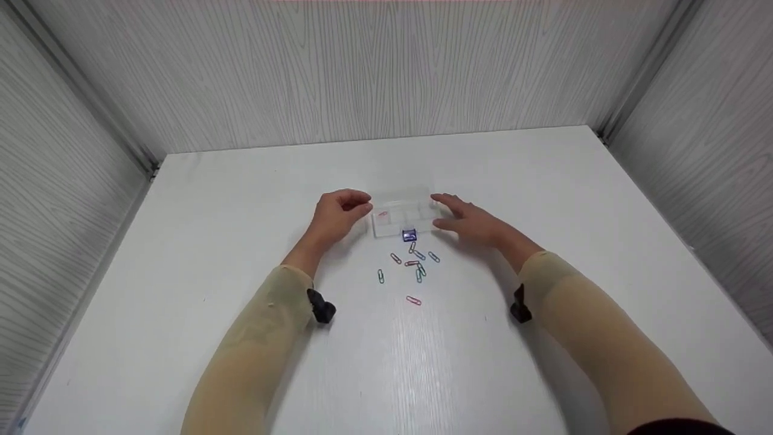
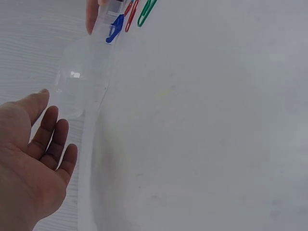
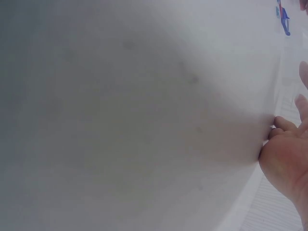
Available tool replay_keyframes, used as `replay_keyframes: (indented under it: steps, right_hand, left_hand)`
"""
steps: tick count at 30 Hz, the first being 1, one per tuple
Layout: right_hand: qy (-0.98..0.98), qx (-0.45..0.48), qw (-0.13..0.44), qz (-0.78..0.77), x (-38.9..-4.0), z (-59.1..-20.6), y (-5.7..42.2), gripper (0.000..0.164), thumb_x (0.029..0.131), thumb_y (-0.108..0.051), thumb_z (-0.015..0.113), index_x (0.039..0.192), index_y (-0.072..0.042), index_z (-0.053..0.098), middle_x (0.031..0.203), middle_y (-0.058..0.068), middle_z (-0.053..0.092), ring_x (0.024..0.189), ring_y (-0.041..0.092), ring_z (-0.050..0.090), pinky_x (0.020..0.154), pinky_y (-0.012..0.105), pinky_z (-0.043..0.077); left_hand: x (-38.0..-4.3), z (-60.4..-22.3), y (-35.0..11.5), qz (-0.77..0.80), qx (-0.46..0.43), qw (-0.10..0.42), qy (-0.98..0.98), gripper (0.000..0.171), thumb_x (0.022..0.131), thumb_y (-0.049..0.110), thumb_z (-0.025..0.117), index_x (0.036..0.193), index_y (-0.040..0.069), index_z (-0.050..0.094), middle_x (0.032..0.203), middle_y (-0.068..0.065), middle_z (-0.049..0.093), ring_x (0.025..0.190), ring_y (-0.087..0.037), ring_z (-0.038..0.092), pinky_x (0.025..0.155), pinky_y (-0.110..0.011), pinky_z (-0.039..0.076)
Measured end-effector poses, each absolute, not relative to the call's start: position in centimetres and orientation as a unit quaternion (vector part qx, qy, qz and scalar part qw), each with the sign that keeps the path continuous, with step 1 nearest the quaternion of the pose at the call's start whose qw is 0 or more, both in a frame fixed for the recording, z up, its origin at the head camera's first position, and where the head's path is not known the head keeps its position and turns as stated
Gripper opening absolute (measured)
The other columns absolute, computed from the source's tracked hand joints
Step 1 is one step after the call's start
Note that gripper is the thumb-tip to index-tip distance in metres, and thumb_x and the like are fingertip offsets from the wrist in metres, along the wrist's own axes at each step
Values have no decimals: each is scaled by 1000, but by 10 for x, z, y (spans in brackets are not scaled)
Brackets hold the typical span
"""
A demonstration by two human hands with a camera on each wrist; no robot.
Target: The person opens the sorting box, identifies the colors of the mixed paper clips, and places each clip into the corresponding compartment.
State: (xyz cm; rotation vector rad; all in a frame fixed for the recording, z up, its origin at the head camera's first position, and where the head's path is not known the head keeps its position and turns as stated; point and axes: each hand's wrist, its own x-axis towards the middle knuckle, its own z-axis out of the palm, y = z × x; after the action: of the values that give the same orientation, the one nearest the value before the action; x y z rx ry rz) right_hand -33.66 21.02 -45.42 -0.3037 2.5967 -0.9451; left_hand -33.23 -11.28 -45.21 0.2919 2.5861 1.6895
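Note:
A clear plastic box [image 1: 392, 229] with compartments lies on the table, its transparent lid [image 1: 401, 194] raised at the back. A blue latch [image 1: 409, 235] sits at its front edge. One red paper clip [image 1: 383, 213] is in the left compartment. At the box's left side is my left hand [image 1: 338, 211], thumb and fingers parted in the left wrist view beside the clear plastic. My right hand [image 1: 474, 223] rests at the box's right side with fingers spread; whether its fingertips touch the box, I cannot tell.
Several coloured paper clips [image 1: 412, 263] lie scattered in front of the box. Nearest to me is a red clip [image 1: 413, 300]; a green clip [image 1: 381, 276] lies farther left. Wood-grain panels [image 1: 386, 72] enclose the white table [image 1: 211, 241] at the back and sides.

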Motion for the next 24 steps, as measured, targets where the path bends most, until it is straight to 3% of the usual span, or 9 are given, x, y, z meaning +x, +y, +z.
replay_keyframes:
  steps: [13,20,24]
  right_hand:
    - [915,-107,181,-345,-339,-451,209,70,103,-57,61,165,-47,30,177,-1,15,163,31,4,127,61,6]
    - [915,-109,179,-344,-338,-453,209,70,104,-56,60,166,-46,29,178,-3,14,164,28,3,127,59,6]
    - [919,-111,178,-335,-337,-454,209,71,104,-57,60,166,-45,29,178,-2,13,163,29,4,127,61,7]
  left_hand:
    - [-289,-432,-116,562,167,24,810,26,102,20,75,127,13,76,115,-2,73,105,-19,68,96,-33,55]
    - [-264,-435,-109,568,183,65,800,23,102,24,75,124,18,78,116,1,75,105,-19,69,95,-32,56]
    - [-253,-440,-102,564,202,100,794,26,101,24,76,125,13,78,115,1,75,105,-20,70,93,-31,57]
